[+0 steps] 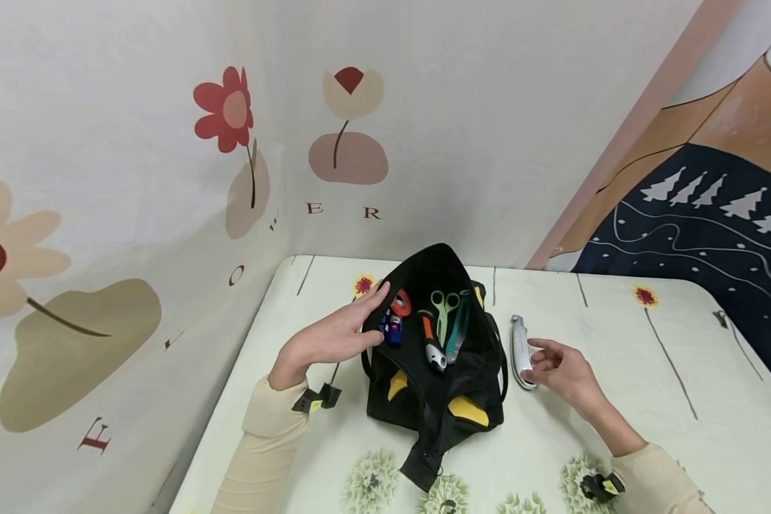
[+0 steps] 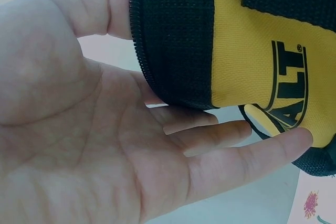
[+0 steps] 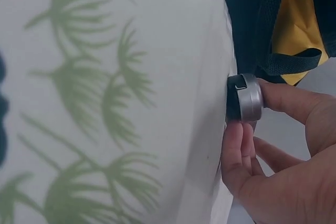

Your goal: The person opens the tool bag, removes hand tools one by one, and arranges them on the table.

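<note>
wall lettering (image 1: 371, 213): o, e and r read clearly on the cloth; letters further left are slanted and harder to make out
left hand (image 1: 334, 332): fingers mostly straight, spread against the left rim of the bag's mouth, seemingly to hold it wide
black-and-yellow bag (image 1: 417, 385): on the table (image 1: 617, 343), mouth gaping; its yellow side shows "alt" (image 2: 291, 85) with a ® in the left wrist view, the front of the word out of sight
blue tubes (image 1: 395, 330): inside the bag at left, print too small to read
orange-and-silver cutter (image 1: 432, 350): inside, mid-bag, no legible mark
green scissors (image 1: 442, 321): inside, right of the cutter
silver stapler (image 1: 520, 350): what looks like a stapler, outside, just right of the bag, no writing legible
right hand (image 1: 565, 375): thumb and fingers pinching the stapler from two sides; the step looks like a pick-up, and the next move would call for a firm lift clear of the bag's side strap (image 1: 502, 357), then a swing left over the open mouth
</note>
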A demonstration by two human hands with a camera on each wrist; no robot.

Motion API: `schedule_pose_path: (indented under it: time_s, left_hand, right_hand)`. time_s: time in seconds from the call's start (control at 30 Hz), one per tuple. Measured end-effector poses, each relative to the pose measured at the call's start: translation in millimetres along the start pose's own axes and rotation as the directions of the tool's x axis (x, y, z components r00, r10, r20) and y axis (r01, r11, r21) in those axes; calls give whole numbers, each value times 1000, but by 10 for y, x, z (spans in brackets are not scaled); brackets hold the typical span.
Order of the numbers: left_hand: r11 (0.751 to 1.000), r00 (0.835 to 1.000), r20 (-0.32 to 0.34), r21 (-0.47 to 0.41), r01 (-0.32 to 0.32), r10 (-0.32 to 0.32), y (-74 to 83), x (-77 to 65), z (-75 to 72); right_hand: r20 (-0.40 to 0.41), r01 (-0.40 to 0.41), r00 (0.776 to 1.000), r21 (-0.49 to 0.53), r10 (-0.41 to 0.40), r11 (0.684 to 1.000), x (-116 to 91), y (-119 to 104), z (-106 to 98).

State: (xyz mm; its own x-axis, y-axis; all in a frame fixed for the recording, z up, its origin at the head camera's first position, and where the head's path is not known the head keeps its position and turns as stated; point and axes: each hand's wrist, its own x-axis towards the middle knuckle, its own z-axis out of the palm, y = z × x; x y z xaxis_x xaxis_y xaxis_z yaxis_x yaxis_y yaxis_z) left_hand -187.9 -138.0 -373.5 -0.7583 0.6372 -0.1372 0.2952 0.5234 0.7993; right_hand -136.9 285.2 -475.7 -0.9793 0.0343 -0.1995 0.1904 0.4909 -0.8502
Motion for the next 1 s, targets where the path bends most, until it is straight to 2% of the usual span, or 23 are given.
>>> schedule_pose_path:
  time_s: [0.4,0.7,0.87,1.0]
  left_hand:
    - [1000,1000,-1,-3,0,0,3,-7,-5]
    - [1000,1000,3,-10,-2,3,13,-14,-8]
    - [1000,1000,2,-10,-5,5,12,-10,-4]
    - [1000,1000,4,-14,-7,7,5,-7,-2]
  right_hand:
    - [-17,19,1000,-65,-20,998,-22,0,-31]
    - [-132,109,983,-133,-126,985,-66,-152,-38]
    - [-169,154,971,-88,-167,984,-97,-299,-21]
    - [-204,218,955,-9,-215,976,-108,-436,-8]
